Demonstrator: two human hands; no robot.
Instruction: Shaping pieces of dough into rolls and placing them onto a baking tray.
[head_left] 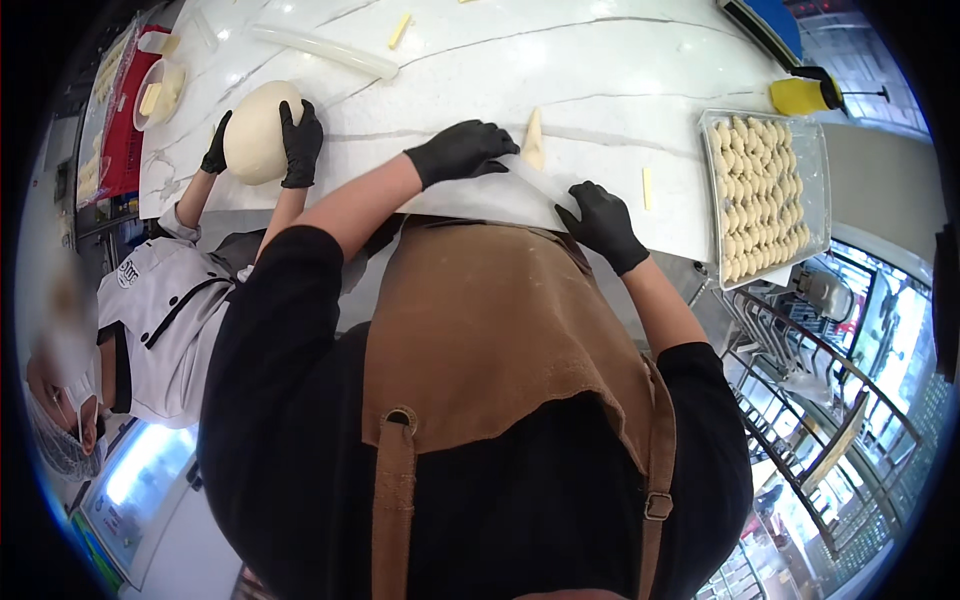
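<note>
A translucent white rolling pin (540,181) slants across the table's near edge, held at both ends. My left hand (465,153), in a black glove, is closed over its left end. Around the right end is my right hand (606,224), also black-gloved, with the fingers bent over it. Just beyond the pin, a narrow tapered strip of dough (534,142) points away from me; its near end is hidden by the pin. To the right of it lies a thin yellow stick (647,188), resembling butter or cheese.
At left, a co-worker's gloved hands hold a large dough ball (262,133). Another rolling pin (325,51) and a yellow stick (400,30) lie farther back. A tray (720,200) of shaped dough pieces stands right, near a yellow bottle (798,96). A bowl (172,92) sits far left.
</note>
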